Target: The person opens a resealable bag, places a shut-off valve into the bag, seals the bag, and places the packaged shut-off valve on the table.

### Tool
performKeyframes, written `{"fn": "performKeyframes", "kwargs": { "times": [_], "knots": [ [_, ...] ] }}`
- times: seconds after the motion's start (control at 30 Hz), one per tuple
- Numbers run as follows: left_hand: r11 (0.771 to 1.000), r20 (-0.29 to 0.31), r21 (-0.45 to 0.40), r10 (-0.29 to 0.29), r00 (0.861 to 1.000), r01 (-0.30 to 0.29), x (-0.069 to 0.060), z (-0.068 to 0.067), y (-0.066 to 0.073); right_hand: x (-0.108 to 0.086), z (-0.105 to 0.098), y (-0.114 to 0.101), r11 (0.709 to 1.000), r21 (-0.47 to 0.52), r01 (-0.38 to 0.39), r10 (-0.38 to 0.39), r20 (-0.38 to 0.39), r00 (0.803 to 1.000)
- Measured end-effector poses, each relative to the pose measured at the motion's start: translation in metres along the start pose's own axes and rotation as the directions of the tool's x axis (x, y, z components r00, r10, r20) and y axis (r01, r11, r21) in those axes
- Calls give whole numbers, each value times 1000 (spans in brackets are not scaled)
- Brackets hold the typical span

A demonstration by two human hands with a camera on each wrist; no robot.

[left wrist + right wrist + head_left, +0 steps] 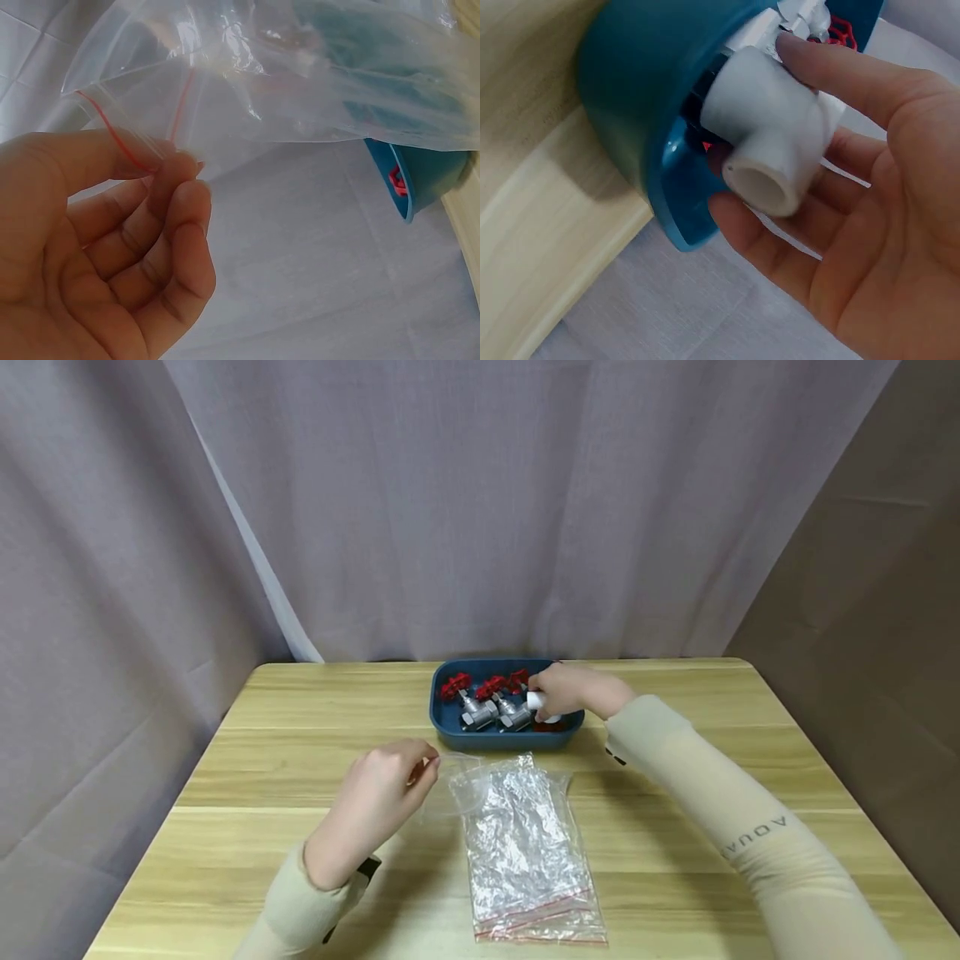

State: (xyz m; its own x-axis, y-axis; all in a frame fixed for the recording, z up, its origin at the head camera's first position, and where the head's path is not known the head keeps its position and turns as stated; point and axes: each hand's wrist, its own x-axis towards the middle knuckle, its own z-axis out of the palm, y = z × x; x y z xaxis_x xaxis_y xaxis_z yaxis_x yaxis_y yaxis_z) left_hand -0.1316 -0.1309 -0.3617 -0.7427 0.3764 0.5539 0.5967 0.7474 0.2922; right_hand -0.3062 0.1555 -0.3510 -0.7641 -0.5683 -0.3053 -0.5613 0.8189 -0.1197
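My left hand pinches the red-striped zip edge of a clear zip-lock bag between thumb and fingertips. The bag hangs off to the right, in front of the blue bin. At the bin's right end, my right hand holds a white plastic pipe tee, thumb on one side and fingers on the other. One round opening of the tee faces the right wrist camera. Inside the blue bin, metal valves with red handwheels lie to the left of my right hand. That hand partly hides the bin's right end.
More clear zip-lock bags with red seal lines lie flat on the wooden table, in front of the bin. Grey curtains hang behind the table's far edge and along the left side.
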Motion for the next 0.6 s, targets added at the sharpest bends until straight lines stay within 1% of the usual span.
{"fn": "performKeyframes", "kwargs": {
  "times": [0.13,0.3,0.6],
  "knots": [
    [1000,3,4,-7,1000,7,-2,0,0,2,5,-2,1000,13,-15,15,24,1000],
    [1000,13,17,-11,1000,10,-4,0,-2,3,8,-5,999,40,-19,18,30,999],
    [1000,6,17,-19,1000,18,-5,0,-4,6,7,-2,997,73,6,-9,35,999]
  ]
}}
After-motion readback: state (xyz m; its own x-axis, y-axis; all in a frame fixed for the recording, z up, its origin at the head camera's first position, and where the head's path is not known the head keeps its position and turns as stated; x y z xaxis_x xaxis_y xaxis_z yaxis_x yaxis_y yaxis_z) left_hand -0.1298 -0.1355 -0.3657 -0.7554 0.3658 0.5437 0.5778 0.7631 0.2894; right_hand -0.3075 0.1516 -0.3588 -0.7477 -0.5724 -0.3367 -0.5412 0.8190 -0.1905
